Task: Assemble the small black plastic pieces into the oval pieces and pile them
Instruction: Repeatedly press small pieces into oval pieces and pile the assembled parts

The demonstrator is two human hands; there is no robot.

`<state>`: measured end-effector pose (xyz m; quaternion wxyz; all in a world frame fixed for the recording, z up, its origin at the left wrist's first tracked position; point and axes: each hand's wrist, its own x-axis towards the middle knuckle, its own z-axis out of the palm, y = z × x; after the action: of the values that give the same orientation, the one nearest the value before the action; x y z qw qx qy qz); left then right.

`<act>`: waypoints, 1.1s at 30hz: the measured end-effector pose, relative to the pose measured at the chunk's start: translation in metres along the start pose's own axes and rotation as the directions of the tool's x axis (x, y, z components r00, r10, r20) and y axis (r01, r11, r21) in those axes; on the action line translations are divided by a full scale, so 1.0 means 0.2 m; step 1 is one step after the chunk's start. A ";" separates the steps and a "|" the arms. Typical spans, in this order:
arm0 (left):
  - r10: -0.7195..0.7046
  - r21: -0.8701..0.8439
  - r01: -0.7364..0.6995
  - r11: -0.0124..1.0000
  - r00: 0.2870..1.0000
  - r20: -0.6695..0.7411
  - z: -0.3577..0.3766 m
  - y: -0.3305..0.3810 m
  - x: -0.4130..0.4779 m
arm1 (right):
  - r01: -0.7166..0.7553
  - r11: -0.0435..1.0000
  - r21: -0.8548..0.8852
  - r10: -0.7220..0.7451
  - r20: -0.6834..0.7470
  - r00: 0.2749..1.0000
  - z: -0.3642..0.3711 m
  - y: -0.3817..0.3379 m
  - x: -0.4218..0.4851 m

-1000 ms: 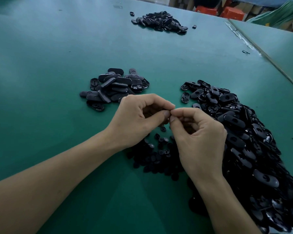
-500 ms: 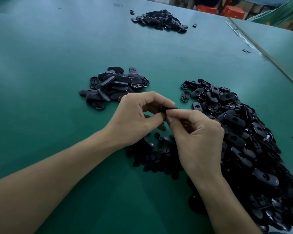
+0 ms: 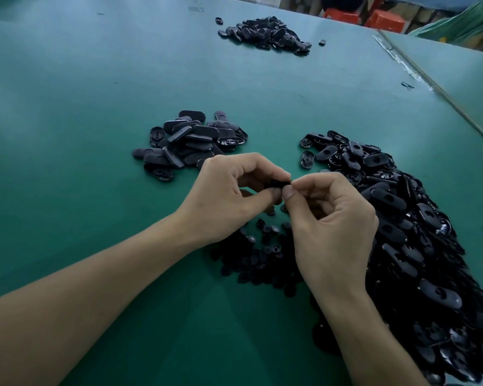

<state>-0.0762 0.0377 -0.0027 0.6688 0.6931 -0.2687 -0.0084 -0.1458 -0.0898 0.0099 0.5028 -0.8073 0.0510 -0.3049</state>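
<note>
My left hand (image 3: 223,196) and my right hand (image 3: 329,218) meet fingertip to fingertip above the green table (image 3: 95,107). Between them they pinch one black oval piece (image 3: 278,183), mostly hidden by the fingers. I cannot tell whether a small piece sits in it. Under my hands lies a heap of small round black pieces (image 3: 262,252). A big heap of oval pieces (image 3: 418,235) spreads to the right. A smaller pile of oval pieces (image 3: 187,143) lies just beyond my left hand.
Another pile of black pieces (image 3: 265,34) sits at the table's far edge, with a few strays near it. A seam (image 3: 441,93) runs diagonally along the right side. Red stools (image 3: 343,13) and green sheeting stand beyond the table.
The oval piece now shows between my fingertips, where earlier they hid it. My right thumb has shifted slightly over it. Both hands stay in place.
</note>
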 end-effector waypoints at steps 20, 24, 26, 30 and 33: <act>-0.027 0.051 0.025 0.998 0.999 0.025 -0.01 -0.02 0.00 | -0.011 1.000 -0.014 0.011 0.029 1.000 -0.02 0.03 0.01; -0.007 0.066 0.006 0.998 1.000 0.017 -0.01 -0.02 0.00 | -0.015 1.000 -0.004 0.015 0.033 0.999 -0.01 0.03 0.02; 0.001 0.087 -0.001 0.996 1.000 0.004 -0.01 -0.02 0.00 | 0.000 1.000 -0.028 0.001 0.026 1.000 -0.01 0.03 0.01; 0.008 0.112 -0.007 0.994 1.000 -0.014 -0.01 -0.02 0.00 | 0.038 0.997 -0.063 -0.037 0.019 0.999 -0.01 0.03 0.01; 0.021 0.113 -0.019 0.993 1.000 -0.016 -0.01 -0.02 0.00 | 0.041 0.997 -0.068 -0.040 0.015 0.999 -0.01 0.03 0.01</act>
<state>-0.0743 0.0391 -0.0053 0.6307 0.7274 -0.2699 0.0193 -0.1438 -0.0941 0.0060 0.4687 -0.8270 0.0416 -0.3077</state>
